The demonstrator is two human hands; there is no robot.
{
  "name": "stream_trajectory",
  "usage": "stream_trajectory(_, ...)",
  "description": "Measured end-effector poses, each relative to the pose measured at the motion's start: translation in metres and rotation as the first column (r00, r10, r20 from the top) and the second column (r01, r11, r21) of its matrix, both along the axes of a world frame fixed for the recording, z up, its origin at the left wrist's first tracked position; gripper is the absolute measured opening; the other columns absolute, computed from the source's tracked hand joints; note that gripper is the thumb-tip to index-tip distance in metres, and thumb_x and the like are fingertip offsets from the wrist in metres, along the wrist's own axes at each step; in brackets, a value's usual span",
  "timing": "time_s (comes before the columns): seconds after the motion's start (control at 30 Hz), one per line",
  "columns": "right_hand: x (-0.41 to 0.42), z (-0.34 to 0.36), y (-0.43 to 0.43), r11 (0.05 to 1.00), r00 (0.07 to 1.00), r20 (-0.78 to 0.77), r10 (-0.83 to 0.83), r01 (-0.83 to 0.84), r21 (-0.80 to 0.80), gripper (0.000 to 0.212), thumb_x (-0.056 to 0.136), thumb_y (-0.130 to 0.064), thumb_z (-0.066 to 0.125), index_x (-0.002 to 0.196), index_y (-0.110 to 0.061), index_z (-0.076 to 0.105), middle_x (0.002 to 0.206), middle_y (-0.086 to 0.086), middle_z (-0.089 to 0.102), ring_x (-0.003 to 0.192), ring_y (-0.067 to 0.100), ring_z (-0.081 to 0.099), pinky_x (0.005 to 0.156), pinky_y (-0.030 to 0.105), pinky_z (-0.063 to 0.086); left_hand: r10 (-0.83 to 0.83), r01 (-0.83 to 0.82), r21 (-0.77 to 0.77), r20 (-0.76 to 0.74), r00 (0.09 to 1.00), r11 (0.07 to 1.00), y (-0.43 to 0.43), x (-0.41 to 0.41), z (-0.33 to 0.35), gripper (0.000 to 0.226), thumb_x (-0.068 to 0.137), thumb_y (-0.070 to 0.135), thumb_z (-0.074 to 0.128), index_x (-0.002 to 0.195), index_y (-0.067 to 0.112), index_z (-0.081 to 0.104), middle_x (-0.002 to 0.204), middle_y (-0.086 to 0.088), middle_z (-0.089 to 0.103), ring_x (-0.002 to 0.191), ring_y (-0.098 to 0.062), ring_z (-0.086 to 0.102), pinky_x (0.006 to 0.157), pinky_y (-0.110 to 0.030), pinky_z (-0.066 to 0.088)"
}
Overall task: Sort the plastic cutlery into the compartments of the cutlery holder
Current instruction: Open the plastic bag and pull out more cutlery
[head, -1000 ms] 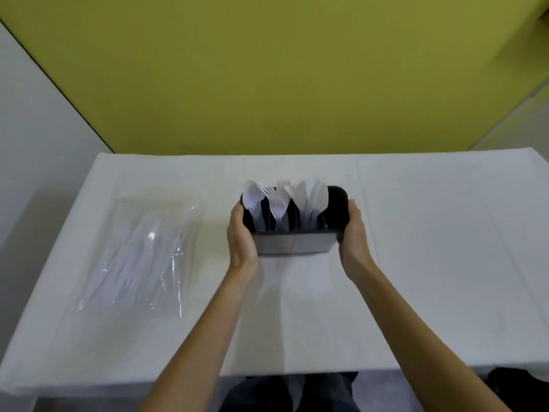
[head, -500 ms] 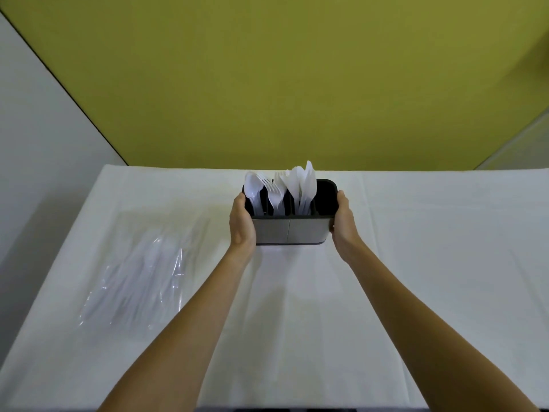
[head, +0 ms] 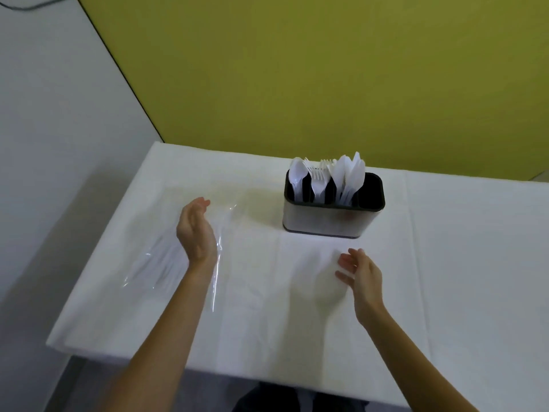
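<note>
Having released cutlery holder (head: 332, 218), hands (head: 196, 230) (head: 361, 278) empty.

The bench (head: 445, 278) is covered w/ a white cloth (head: 267, 322), which reaches to the front and left edges and shows some fold lines. The far edge of the bench stands against a yellow wall (head: 326, 84). Two things lie directly on the cloth. Near the far edge, approx. in the middle, stands the cutlery holder (head: 326, 221): upright, metal body w/ black rim, white plastic cutlery (head: 350, 176) sticking up from its compartments. On the left side lies a clear plastic bag (head: 160, 263), flat, w/ white pieces inside, too blurred to tell which. Holder and bag are apart, not touching.
</note>
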State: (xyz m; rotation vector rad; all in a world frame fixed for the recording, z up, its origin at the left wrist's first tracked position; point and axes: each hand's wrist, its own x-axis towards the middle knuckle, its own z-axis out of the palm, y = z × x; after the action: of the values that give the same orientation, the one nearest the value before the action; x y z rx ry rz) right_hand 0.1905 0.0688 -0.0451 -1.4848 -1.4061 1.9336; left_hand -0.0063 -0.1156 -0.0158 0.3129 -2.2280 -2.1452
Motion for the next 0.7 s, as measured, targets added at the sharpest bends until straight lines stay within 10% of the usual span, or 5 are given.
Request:
stream_trajectory(0.13, -0.038, -0.001, -0.051, 0.951, 0.951, -0.003, 0.310, -0.310, 0.026, 0.030, 0.099, -0.021, 0.047, 0.118, -0.003, 0.059, 0.104, 0.013, 0.065, 0.093, 0.022, 0.064, 0.076, 0.031, 0.056, 0.135, -0.160, -0.310, -0.101, 0.986, 0.937, -0.062, -0.017, -0.003, 0.029, 0.085, 0.017, 0.048, 0.104, 0.007, 0.067, 0.105, -0.012, 0.070, 0.099, -0.026, 0.063, 0.083, -0.030, 0.046)
stream_trajectory(0.27, -0.095, 0.000, -0.095, 0.832, 0.832, -0.033, 0.553, -0.554, -0.027, 0.039, 0.096, -0.026, 0.054, 0.128, -0.005, 0.053, 0.113, 0.009, 0.063, 0.095, 0.016, 0.064, 0.081, 0.031, 0.056, 0.075, 0.087, -0.731, 0.186, 0.980, 0.677, -0.102, -0.025, -0.021, 0.041, 0.090, 0.026, 0.055, 0.126, 0.008, 0.057, 0.129, -0.013, 0.057, 0.119, -0.035, 0.051, 0.103, -0.045, 0.032)
stream_trajectory(0.47, -0.152, -0.003, -0.134, 0.814, 0.813, 0.047, 0.580, -0.577, -0.059, 0.058, 0.084, -0.037, 0.068, 0.132, -0.011, 0.047, 0.117, 0.008, 0.061, 0.100, 0.024, 0.065, 0.060, 0.028, 0.057, -0.059, 0.289, -0.775, 0.311, 0.949, 0.562, -0.123, -0.025, -0.027, 0.056, 0.087, 0.035, 0.061, 0.133, 0.007, 0.048, 0.138, -0.016, 0.044, 0.126, -0.035, 0.044, 0.101, -0.047, 0.034)
stream_trajectory(0.6, -0.153, -0.011, -0.140, 0.785, 0.782, 0.130, 0.610, -0.618, 0.034, 0.037, 0.086, -0.029, 0.066, 0.109, 0.000, 0.061, 0.097, 0.012, 0.065, 0.074, 0.021, 0.063, 0.059, 0.034, 0.057, -0.108, 0.342, -0.780, 0.337, 0.935, 0.524, -0.132, -0.020, -0.029, 0.036, 0.084, 0.037, 0.061, 0.104, 0.009, 0.057, 0.123, -0.015, 0.054, 0.111, -0.035, 0.051, 0.087, -0.041, 0.042)
stream_trajectory(0.7, -0.133, -0.009, -0.139, 0.760, 0.759, 0.140, 0.636, -0.647, 0.060, 0.028, 0.089, -0.027, 0.062, 0.099, -0.001, 0.062, 0.085, 0.009, 0.062, 0.065, 0.019, 0.058, 0.064, 0.037, 0.055, -0.182, 0.325, -0.774, 0.270, 0.946, 0.543, -0.133, -0.001, -0.027, 0.043, 0.084, 0.033, 0.062, 0.125, 0.020, 0.056, 0.130, -0.009, 0.053, 0.117, -0.032, 0.050, 0.095, -0.039, 0.038)
